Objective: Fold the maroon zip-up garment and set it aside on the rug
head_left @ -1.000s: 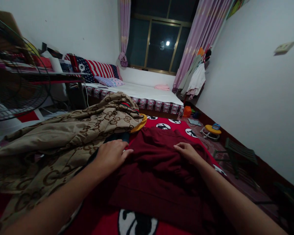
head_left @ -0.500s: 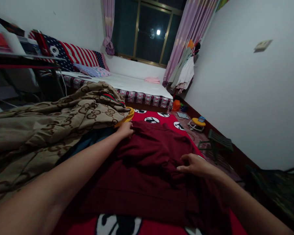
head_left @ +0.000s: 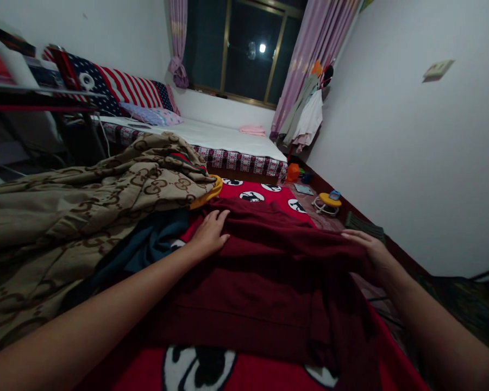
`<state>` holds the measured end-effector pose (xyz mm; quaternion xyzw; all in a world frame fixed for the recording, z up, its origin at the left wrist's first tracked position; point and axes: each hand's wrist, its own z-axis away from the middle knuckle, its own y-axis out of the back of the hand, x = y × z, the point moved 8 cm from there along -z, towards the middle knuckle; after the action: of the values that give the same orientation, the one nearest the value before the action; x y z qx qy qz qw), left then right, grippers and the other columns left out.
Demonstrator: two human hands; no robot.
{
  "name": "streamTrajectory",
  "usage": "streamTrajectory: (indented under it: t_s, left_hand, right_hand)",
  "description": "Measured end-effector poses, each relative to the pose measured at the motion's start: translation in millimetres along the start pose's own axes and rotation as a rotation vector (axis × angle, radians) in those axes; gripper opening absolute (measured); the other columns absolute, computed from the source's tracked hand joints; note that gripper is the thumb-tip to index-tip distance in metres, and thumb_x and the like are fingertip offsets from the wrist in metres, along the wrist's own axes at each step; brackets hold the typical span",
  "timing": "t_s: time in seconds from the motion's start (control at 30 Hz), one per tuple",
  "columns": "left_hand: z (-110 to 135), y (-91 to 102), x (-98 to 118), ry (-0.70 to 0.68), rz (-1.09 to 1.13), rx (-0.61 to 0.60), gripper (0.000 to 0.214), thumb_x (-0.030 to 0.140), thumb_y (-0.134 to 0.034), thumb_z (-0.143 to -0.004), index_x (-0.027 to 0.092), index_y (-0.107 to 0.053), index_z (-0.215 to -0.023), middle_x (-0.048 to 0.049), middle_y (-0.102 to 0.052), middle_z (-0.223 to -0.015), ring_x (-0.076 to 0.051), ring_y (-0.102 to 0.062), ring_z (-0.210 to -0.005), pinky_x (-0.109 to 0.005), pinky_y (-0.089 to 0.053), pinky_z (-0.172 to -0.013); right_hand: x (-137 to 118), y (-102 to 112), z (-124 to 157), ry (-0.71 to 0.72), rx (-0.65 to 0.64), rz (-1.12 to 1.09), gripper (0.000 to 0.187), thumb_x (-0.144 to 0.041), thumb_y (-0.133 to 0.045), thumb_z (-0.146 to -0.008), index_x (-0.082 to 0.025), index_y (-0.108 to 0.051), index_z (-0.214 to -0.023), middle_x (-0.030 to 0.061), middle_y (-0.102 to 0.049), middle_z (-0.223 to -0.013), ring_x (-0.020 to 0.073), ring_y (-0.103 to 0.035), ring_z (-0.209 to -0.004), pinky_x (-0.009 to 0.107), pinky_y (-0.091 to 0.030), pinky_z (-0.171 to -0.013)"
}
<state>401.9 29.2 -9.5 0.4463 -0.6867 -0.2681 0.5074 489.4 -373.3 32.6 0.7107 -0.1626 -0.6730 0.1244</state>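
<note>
The dark red top [head_left: 244,288] lies in front of the person, on a red cover [head_left: 122,369] with round white patches; it sits in the middle, so both hands can reach it, I think; a tan cloth [head_left: 106,206] is heaped to its left, with a blue-green cloth [head_left: 158,236] between them and a yellow edge [head_left: 207,195] poking out at the far end.

The left hand [head_left: 209,231] rests on the top's far left part; its fingers are loose and spread, so this grip is not closed on anything; it may be pressing there so the cloth does not slide. The right hand [head_left: 370,250] has its grip on the cloth at the far right side, and that bit is pulled up and out; the thumb is hidden; holding it this way seems to make the cloth tight between the two hands.

The wide bottom band of the top faces the person and runs from left to right; the other end points away, to the bed [head_left: 228,138] and the window [head_left: 252,51]; the long way of its body seems to go from near to far, but the folds make this hard to tell.
</note>
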Motion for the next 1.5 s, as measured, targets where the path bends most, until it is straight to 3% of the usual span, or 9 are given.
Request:
streamTrajectory:
  t_s: [0.1, 0.2, 0.3, 0.43, 0.57, 0.77, 1.2, 1.37, 1.5]
  left_hand:
    - [19, -20.2, 34, -0.177, 0.041, -0.08, 0.032, 0.021, -0.063, -0.081, 0.017, -0.062, -0.113, -0.0134, -0.053, -0.127, -0.027, -0.049, -0.122, -0.04, -0.04, -0.105]
    - [41, -38.4, 63, -0.35, 0.131, -0.15, 0.023, 0.023, -0.061, -0.084, 0.019, -0.065, -0.107, -0.0132, -0.05, -0.132, -0.026, -0.049, -0.123, -0.039, -0.042, -0.104]
    - [56, -44.2, 76, -0.444, 0.163, -0.135, 0.023, 0.023, -0.058, -0.086, 0.021, -0.063, -0.109, -0.0106, -0.054, -0.129, -0.026, -0.047, -0.125, -0.044, -0.037, -0.109]
    - [62, -41.4, 81, -0.471, 0.206, -0.116, 0.012, 0.019, -0.057, -0.084, 0.021, -0.061, -0.096, -0.0066, -0.06, -0.116, -0.023, -0.051, -0.117, -0.038, -0.04, -0.104]
    - [62, -40.6, 85, -0.485, 0.211, -0.13, 0.008, 0.013, -0.053, -0.083, 0.02, -0.057, -0.087, -0.0061, -0.062, -0.107, -0.021, -0.054, -0.107, -0.033, -0.045, -0.094]
    - [64, -40.3, 88, -0.499, 0.189, -0.143, 0.008, 0.011, -0.052, -0.083, 0.019, -0.055, -0.086, -0.0061, -0.061, -0.1, -0.021, -0.054, -0.098, -0.032, -0.045, -0.088]
    - [65, -36.3, 89, -0.555, 0.129, -0.092, 0.007, 0.013, -0.052, -0.083, 0.018, -0.056, -0.083, -0.0041, -0.059, -0.09, -0.018, -0.052, -0.086, -0.029, -0.042, -0.078]
    - [65, -35.7, 89, -0.545, 0.133, -0.106, 0.007, 0.013, -0.053, -0.08, 0.018, -0.056, -0.084, -0.004, -0.059, -0.091, -0.018, -0.052, -0.087, -0.029, -0.042, -0.078]
    - [67, -33.2, 91, -0.549, 0.132, -0.12, 0.009, 0.012, -0.053, -0.074, 0.018, -0.054, -0.08, -0.0037, -0.058, -0.087, -0.018, -0.052, -0.083, -0.028, -0.041, -0.075]
  right_hand:
    - [5, -11, 7, -0.14, -0.109, -0.146, 0.037, -0.035, -0.073, -0.056, -0.021, -0.067, -0.09, 0.0099, -0.073, -0.093, 0.025, -0.07, -0.077, 0.034, -0.056, -0.067]
    - [-6, -16, 15, -0.024, -0.162, -0.121, 0.036, -0.043, -0.066, -0.065, -0.023, -0.068, -0.095, 0.009, -0.072, -0.1, 0.0257, -0.069, -0.087, 0.035, -0.054, -0.071]
    - [-6, -21, 22, 0.104, -0.234, 0.355, 0.02, -0.035, -0.066, -0.065, -0.023, -0.072, -0.08, 0.0082, -0.071, -0.09, 0.0261, -0.066, -0.085, 0.034, -0.05, -0.072]
    - [-29, -29, 31, 0.393, -0.039, 0.879, 0.015, -0.023, -0.058, -0.073, -0.023, -0.072, -0.078, 0.0071, -0.068, -0.098, 0.0213, -0.063, -0.082, 0.031, -0.045, -0.072]
    - [-53, -88, 41, 0.567, -0.19, 0.848, 0.018, -0.028, -0.055, -0.082, -0.022, -0.071, -0.085, 0.0046, -0.068, -0.092, 0.0166, -0.062, -0.08, 0.026, -0.043, -0.072]
    - [-42, -148, 23, 0.462, -0.287, 1.044, 0.018, -0.024, -0.057, -0.08, -0.022, -0.072, -0.09, 0.0059, -0.069, -0.098, 0.0203, -0.063, -0.088, 0.026, -0.039, -0.064]
    - [-33, -159, 27, 0.438, -0.456, 1.243, 0.017, -0.02, -0.06, -0.07, -0.022, -0.074, -0.08, 0.0068, -0.072, -0.085, 0.0218, -0.066, -0.077, 0.026, -0.041, -0.061]
    - [-40, -161, 29, 0.451, -0.385, 1.307, 0.023, -0.019, -0.055, -0.072, -0.017, -0.073, -0.086, 0.0139, -0.071, -0.095, 0.0271, -0.066, -0.089, 0.031, -0.044, -0.072]
    - [-51, -132, 7, 0.383, -0.262, 1.307, 0.025, -0.028, -0.054, -0.075, -0.021, -0.073, -0.09, 0.0112, -0.071, -0.098, 0.028, -0.065, -0.095, 0.031, -0.045, -0.072]
